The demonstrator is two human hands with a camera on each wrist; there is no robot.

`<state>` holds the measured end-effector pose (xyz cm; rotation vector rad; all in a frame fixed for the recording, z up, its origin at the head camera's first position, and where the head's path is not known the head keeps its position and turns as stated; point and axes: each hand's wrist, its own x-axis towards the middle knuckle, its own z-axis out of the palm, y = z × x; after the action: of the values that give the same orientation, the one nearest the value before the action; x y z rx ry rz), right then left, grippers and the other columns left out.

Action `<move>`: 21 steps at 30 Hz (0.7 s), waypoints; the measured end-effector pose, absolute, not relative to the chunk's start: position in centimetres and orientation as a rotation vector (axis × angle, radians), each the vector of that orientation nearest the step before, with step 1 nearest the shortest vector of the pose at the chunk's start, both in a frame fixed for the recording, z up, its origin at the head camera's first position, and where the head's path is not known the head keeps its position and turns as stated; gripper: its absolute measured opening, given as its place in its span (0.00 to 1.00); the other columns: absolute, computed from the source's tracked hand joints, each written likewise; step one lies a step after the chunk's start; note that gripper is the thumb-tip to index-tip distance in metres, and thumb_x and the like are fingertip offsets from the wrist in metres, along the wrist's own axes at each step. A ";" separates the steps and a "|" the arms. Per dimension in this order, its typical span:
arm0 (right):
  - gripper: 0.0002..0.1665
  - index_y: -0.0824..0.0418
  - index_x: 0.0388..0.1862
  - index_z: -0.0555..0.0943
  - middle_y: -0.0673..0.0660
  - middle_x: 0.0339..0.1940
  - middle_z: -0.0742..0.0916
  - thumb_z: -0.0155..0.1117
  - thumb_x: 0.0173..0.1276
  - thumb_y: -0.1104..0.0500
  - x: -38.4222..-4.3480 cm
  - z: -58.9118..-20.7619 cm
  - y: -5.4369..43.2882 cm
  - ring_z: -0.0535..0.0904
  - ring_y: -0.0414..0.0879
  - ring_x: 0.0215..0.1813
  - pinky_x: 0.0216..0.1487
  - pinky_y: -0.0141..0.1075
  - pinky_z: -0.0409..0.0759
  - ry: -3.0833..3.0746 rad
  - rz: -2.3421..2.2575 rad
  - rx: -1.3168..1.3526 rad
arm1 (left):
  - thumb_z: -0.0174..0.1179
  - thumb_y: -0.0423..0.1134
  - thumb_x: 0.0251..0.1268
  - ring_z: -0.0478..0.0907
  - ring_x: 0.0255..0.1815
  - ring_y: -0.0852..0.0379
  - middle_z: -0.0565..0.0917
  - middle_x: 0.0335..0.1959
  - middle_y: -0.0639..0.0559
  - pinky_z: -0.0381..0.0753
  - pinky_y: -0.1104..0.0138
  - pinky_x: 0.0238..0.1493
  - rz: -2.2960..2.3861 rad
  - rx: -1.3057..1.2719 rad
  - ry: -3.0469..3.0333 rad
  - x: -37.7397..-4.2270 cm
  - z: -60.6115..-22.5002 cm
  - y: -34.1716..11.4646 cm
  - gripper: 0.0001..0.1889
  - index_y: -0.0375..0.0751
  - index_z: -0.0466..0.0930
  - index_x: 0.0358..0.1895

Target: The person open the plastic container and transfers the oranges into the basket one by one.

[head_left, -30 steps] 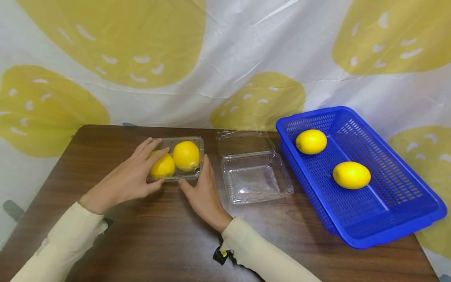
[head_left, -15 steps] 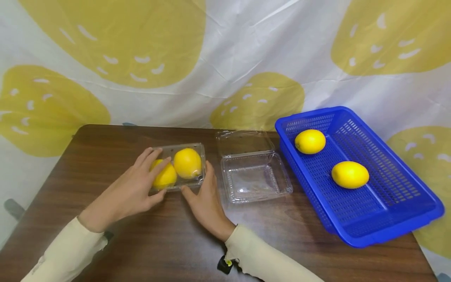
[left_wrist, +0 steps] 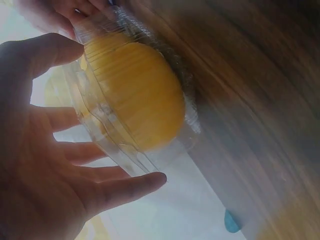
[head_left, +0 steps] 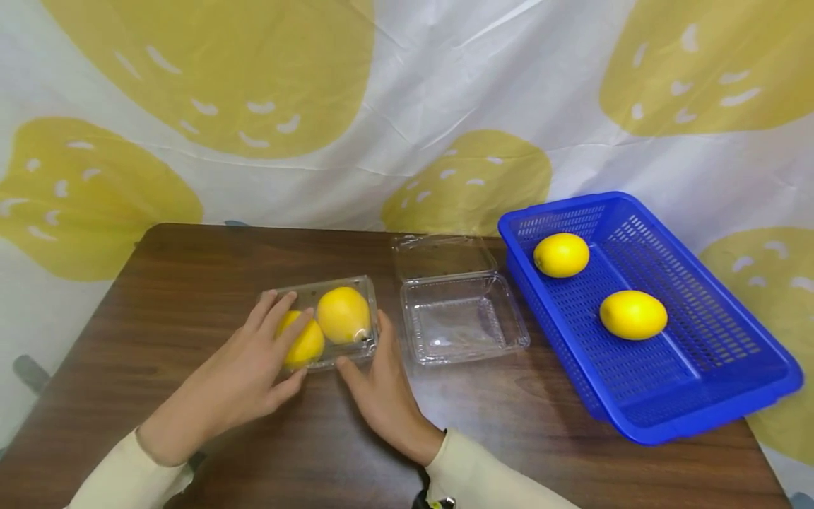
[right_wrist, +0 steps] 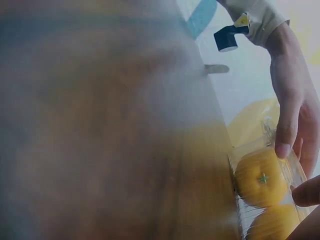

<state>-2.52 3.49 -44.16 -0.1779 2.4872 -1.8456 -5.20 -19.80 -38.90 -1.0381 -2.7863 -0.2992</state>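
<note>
A clear plastic clamshell box (head_left: 313, 290) with its lid down lies between my hands, left of the middle in the head view. Inside are two yellow lemons (head_left: 343, 315), seen through the plastic. My left hand (head_left: 244, 378) grips the box's left end, fingers spread over the lid and thumb at the near side. At the near right corner, my right hand (head_left: 384, 396) holds it with the thumb in front and fingers along the right side. A lemon (left_wrist: 137, 95) fills the box's end in the left wrist view. The right wrist view shows a green stem end on one lemon (right_wrist: 261, 179).
A second clear clamshell box (head_left: 454, 322) stands with its lid back, right of my hands. Beyond it, a blue plastic basket (head_left: 588, 385) holds two lemons (head_left: 633, 315). The brown wooden table (head_left: 305, 445) meets a patterned cloth (head_left: 432, 78) at the back.
Both hands have drawn the filled box toward me and slightly right, and it is turned a little. The open box and the basket have stayed in place.
</note>
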 end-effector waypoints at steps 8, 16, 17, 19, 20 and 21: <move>0.54 0.63 0.92 0.47 0.67 0.91 0.58 0.67 0.80 0.53 -1.1 -44.0 4.2 0.52 0.58 0.90 0.89 0.65 0.52 2.458 -1.841 -0.180 | 0.75 0.45 0.65 0.66 0.76 0.18 0.66 0.78 0.19 0.83 0.32 0.66 -0.280 -1.026 -2.759 -3.7 -39.0 -19.1 0.42 0.28 0.71 0.78; 0.54 0.59 0.92 0.47 0.64 0.92 0.56 0.67 0.81 0.51 0.1 -44.0 4.9 0.50 0.58 0.91 0.89 0.67 0.51 2.443 -1.819 -0.187 | 0.78 0.46 0.64 0.67 0.75 0.18 0.67 0.78 0.20 0.87 0.34 0.61 -0.246 -1.015 -2.758 -2.3 -38.9 -18.5 0.44 0.29 0.71 0.78; 0.54 0.59 0.92 0.47 0.64 0.92 0.56 0.67 0.81 0.50 0.2 -44.0 5.1 0.50 0.58 0.91 0.89 0.67 0.51 2.447 -1.813 -0.185 | 0.78 0.47 0.64 0.67 0.75 0.18 0.67 0.78 0.20 0.87 0.35 0.61 -0.243 -1.015 -2.761 -2.1 -38.8 -18.4 0.44 0.29 0.72 0.78; 0.54 0.58 0.92 0.47 0.64 0.92 0.57 0.67 0.81 0.49 0.6 -44.0 5.3 0.50 0.58 0.91 0.88 0.68 0.51 2.458 -1.804 -0.185 | 0.78 0.47 0.65 0.67 0.76 0.19 0.67 0.78 0.21 0.88 0.35 0.61 -0.240 -1.014 -2.774 -1.8 -38.7 -18.2 0.44 0.29 0.71 0.78; 0.54 0.58 0.92 0.47 0.64 0.92 0.57 0.67 0.81 0.49 0.8 -44.1 5.4 0.50 0.59 0.91 0.88 0.68 0.51 2.465 -1.801 -0.188 | 0.78 0.48 0.65 0.67 0.76 0.19 0.67 0.78 0.21 0.88 0.35 0.60 -0.236 -1.015 -2.778 -1.6 -38.7 -18.2 0.44 0.30 0.72 0.79; 0.53 0.58 0.92 0.48 0.65 0.92 0.57 0.67 0.81 0.49 0.9 -44.1 5.5 0.51 0.59 0.91 0.88 0.68 0.51 2.476 -1.797 -0.193 | 0.78 0.48 0.65 0.67 0.76 0.19 0.67 0.78 0.21 0.88 0.36 0.60 -0.232 -1.017 -2.782 -1.4 -38.6 -18.1 0.44 0.30 0.72 0.79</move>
<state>0.94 5.46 -44.12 -0.1931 2.4757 -1.7972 -1.44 -18.11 -38.60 -1.0173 -2.7817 -0.2319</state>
